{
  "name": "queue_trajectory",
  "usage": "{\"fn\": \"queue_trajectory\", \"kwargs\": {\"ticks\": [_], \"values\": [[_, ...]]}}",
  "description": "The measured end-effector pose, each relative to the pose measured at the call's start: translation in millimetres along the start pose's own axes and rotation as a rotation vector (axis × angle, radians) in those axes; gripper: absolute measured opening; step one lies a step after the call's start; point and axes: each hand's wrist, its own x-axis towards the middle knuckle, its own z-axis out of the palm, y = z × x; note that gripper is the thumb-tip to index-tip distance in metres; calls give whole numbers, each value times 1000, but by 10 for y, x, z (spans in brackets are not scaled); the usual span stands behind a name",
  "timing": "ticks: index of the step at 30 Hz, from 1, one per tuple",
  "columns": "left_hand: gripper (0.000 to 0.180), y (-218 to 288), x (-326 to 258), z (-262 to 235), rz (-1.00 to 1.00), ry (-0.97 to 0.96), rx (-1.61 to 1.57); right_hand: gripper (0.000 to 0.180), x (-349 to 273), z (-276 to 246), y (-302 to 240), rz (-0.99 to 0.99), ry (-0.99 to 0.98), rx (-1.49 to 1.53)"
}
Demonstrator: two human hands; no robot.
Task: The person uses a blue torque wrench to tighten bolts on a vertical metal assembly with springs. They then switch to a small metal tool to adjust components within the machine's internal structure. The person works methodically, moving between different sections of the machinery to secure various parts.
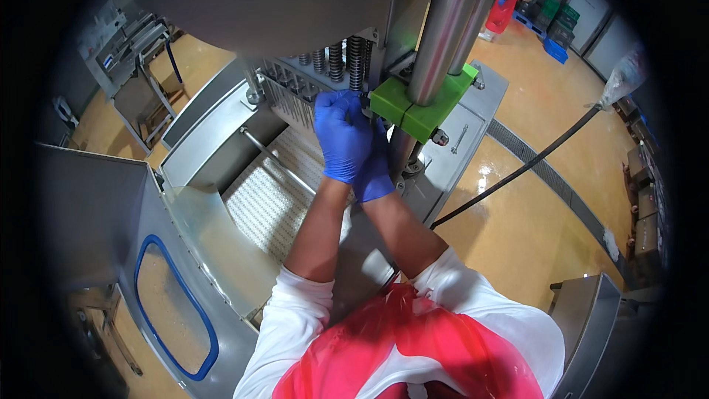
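Observation:
Both my hands wear blue gloves and are close together at the right end of a row of thin steel needles (284,100) on a large steel machine, beside a green clamp block (421,107). My left hand (343,140) is closed, its fingers curled near a small dark fitting (365,100); whatever it grips is hidden. Partly behind it, my right hand (375,170) reaches up along the machine's side, its fingers out of sight. Coil springs (336,61) stand above the needles. Below lies a white perforated conveyor belt (269,199).
A steel rod (277,159) crosses above the belt. Thick steel columns (439,37) rise through the green blocks on the right. To the left is a steel panel with a blue-edged opening (140,303). A dark hose (517,170) runs over the tan floor past a drain grate (546,177).

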Motion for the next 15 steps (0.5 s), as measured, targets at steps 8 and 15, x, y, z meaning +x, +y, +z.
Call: {"fn": "queue_trajectory", "kwargs": {"ticks": [8, 15], "values": [[15, -277, 279, -311, -33, -195, -96, 31, 174, -222, 19, 178, -217, 128], [13, -354, 227, -189, -6, -261, -198, 46, -4, 279, -5, -61, 239, -224]]}}
